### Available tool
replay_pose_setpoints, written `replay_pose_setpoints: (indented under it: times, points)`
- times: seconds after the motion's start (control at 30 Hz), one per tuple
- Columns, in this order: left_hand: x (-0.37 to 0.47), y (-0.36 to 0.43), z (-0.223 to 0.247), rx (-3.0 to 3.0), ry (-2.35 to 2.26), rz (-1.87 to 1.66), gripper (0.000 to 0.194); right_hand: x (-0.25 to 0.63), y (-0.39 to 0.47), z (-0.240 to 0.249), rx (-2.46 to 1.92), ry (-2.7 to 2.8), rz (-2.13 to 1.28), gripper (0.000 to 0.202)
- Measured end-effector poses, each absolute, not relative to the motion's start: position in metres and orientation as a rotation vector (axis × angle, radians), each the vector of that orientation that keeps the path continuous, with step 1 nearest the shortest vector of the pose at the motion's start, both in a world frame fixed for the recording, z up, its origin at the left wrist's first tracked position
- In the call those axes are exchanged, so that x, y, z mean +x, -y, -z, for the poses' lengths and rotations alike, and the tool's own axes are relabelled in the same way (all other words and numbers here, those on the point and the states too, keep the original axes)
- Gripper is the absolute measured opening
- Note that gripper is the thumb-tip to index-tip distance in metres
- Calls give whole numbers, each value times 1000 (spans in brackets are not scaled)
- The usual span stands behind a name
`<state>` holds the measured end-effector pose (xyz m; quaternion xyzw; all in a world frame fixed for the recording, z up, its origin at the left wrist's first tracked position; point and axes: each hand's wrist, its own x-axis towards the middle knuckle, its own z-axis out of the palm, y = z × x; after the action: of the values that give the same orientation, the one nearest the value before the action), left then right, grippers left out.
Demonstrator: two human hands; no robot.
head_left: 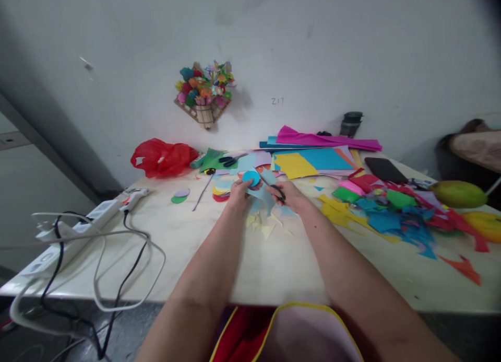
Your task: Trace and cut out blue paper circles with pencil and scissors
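My left hand (239,191) pinches a bright blue paper circle (251,178) together with a pale blue sheet (261,197) that hangs below it. My right hand (291,194) is closed around the black handles of a pair of scissors (278,190), whose blades point left toward the circle. Whether the blades touch the paper is too small to tell. Pale yellow paper scraps (267,231) lie on the table under my hands. Left of my left hand are cut paper circles in yellow and red (221,197), and a green and a lilac circle (180,199) farther left.
Coloured paper sheets (296,165) and a second pair of scissors (230,161) lie at the back. A red plastic bag (163,158) is at back left. Power strips (74,236) with tangled cables line the left. Heaped scraps (391,210), a dark phone-like slab (385,170) and fruit-like objects (458,193) lie right.
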<state>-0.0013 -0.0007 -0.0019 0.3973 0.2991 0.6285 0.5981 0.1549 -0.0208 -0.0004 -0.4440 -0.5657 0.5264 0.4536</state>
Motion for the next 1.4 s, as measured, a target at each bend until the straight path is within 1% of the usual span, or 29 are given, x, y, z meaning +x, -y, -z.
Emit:
replay_pose_setpoints:
  times: [0.5, 0.63, 1.0, 1.27, 1.4]
  points:
    - [-1, -1, 2, 989, -695, -1436, 19, 153, 28, -6, -1119, 1417, -1342, 28]
    - [-1, -3, 5, 1008, -672, -1433, 17, 153, 27, -5, -1112, 1403, -1343, 29]
    - [-2, -4, 5, 994, -680, -1413, 20, 155, 20, 2, -1084, 1422, -1323, 25]
    - [-1, -1, 2, 973, -726, -1445, 13, 155, 19, 3, -1095, 1403, -1325, 21]
    - [0, 0, 0, 953, -714, -1467, 13, 155, 19, 3, -1088, 1416, -1317, 22]
